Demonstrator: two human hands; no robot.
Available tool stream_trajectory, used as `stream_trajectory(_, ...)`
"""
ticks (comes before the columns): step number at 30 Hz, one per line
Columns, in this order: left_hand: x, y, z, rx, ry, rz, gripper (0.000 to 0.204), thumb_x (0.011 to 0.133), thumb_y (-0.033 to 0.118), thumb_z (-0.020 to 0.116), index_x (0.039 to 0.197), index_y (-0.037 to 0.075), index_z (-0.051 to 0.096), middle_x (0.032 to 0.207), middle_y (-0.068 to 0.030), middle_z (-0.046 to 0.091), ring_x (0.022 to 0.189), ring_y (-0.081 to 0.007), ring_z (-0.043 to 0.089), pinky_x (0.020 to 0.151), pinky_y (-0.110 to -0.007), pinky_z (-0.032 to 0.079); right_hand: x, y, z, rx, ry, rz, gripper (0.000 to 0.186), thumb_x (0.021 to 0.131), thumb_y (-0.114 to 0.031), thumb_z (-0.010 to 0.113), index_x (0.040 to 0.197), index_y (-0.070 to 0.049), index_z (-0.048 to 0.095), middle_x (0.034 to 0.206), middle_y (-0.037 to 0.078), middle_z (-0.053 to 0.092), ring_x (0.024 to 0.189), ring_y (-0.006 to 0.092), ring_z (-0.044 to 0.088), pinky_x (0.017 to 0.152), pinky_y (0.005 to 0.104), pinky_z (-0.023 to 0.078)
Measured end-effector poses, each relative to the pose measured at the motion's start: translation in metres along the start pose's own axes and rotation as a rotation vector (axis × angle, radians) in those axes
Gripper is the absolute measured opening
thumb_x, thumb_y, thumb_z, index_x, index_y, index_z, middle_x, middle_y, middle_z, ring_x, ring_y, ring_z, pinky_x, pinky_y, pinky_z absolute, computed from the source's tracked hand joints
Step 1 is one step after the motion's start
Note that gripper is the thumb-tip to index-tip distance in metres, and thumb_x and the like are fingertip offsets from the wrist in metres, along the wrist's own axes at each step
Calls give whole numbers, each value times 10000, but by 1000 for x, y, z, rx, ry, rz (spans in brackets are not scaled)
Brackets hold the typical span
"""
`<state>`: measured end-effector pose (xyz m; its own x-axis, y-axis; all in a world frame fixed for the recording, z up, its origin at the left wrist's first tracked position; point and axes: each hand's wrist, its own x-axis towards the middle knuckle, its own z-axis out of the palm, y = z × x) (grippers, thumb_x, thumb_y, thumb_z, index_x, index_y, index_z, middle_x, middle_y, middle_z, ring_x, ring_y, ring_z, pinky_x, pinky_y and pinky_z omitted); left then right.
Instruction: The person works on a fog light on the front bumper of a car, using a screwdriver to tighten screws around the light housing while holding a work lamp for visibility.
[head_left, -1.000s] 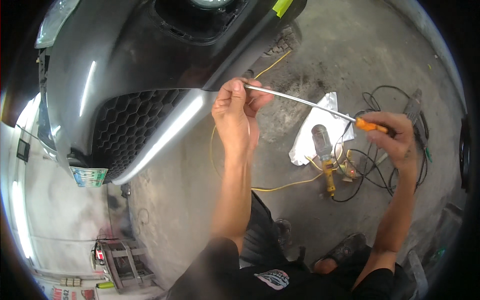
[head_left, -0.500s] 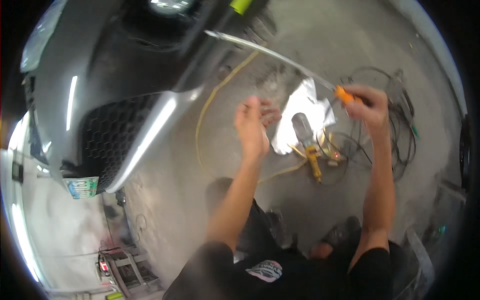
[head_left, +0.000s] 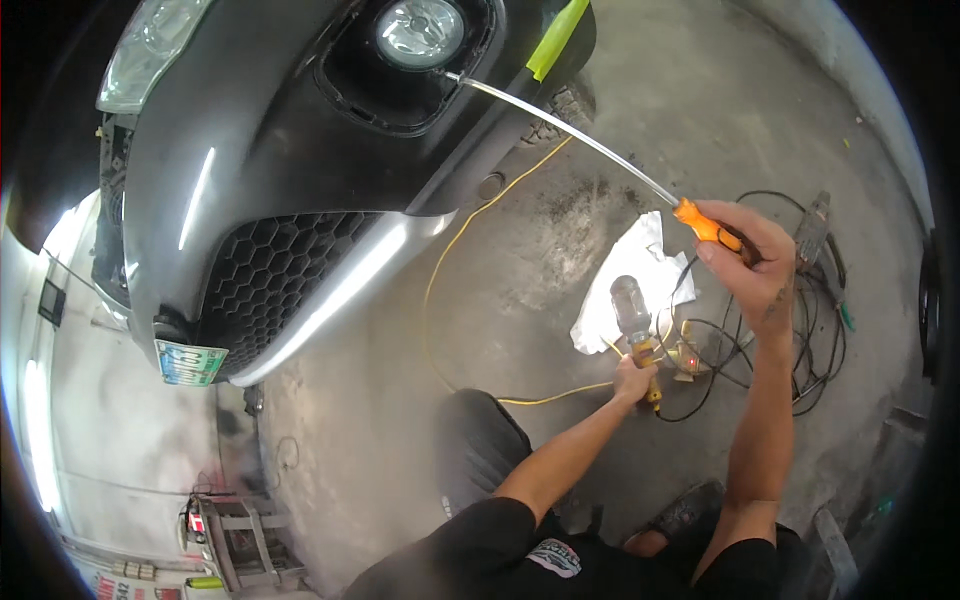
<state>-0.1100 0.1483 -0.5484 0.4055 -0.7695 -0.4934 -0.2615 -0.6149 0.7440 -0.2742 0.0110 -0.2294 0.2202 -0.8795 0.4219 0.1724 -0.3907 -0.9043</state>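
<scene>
My right hand is closed around the orange handle of a long screwdriver. Its thin metal shaft reaches up and left, with the tip at the lower edge of a round fog lamp in a dark car bumper; whether the tip touches is hard to tell. Down by the floor, my left hand has its fingers wrapped around the yellow handle of a caged work light. The light's clear head lies over a bright white sheet.
Black cables lie coiled on the concrete right of the work light. A yellow cord curves along the floor beside the bumper. Green tape sticks to the bumper's edge. A metal frame stands at lower left.
My left hand has dropped from mid-air and closed on the work light's handle. The view has shifted, showing more of the fog lamp, and the screwdriver tip now appears at the lamp's edge.
</scene>
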Motion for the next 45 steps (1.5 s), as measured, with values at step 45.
stream_trajectory(45,-149,167,-209,-632,54,687,392,909,-9,748,1234,-23,528,1146,-156,659,1070,-243,670,935,-379,552,48,-44,73,-355,-7,-281,334,881,43,622,1201,11,712,875,108,726,655,110,604,596,264,473)
